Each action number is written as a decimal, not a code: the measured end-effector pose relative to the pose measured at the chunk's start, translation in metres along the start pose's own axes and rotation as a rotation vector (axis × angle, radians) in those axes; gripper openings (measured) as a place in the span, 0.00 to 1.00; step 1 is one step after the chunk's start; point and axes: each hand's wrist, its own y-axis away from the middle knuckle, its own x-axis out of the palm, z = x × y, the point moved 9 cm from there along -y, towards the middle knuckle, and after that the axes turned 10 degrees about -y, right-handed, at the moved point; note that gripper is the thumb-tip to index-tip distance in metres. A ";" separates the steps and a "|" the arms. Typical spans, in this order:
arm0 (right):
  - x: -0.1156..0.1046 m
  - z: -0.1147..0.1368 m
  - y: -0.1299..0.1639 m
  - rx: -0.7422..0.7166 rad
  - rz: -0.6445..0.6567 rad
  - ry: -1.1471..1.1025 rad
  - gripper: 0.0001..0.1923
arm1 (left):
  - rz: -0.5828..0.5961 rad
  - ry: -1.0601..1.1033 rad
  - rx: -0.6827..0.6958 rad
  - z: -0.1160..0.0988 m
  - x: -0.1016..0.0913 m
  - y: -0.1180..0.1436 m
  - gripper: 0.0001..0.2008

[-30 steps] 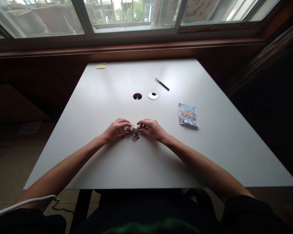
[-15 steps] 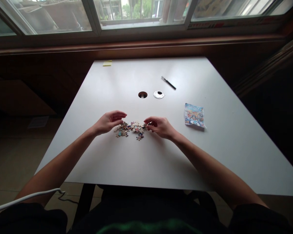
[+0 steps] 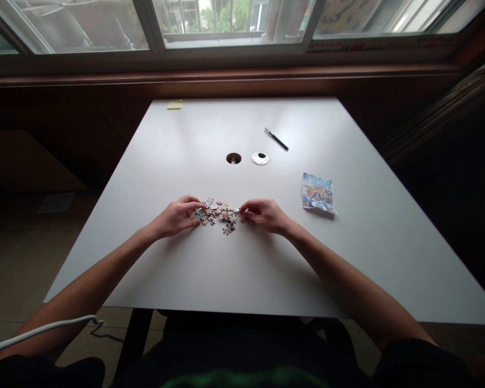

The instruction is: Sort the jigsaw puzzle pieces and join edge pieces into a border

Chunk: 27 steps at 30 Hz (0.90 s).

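Observation:
A small heap of colourful jigsaw pieces [image 3: 218,214] lies on the white table [image 3: 234,269], in front of me at its middle. My left hand [image 3: 177,216] rests on the table at the heap's left side, fingertips touching the outer pieces. On the right side, my right hand [image 3: 264,214] has thumb and fingers pinched at the edge of the heap; whether a piece is between them is too small to tell.
A printed puzzle picture sheet [image 3: 317,193] lies to the right. Farther back are a round cable hole [image 3: 233,158], its loose white cap [image 3: 260,158], a black pen [image 3: 276,139] and a yellow note pad [image 3: 174,105]. A white cable [image 3: 44,330] hangs below left.
A second ago both hands were closed over the heap. They drew apart, leaving the pieces spread out, and have now come back down to its two sides.

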 end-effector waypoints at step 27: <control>0.019 0.017 0.007 -0.253 0.085 0.383 0.26 | -0.126 0.656 -0.215 -0.007 0.000 -0.013 0.22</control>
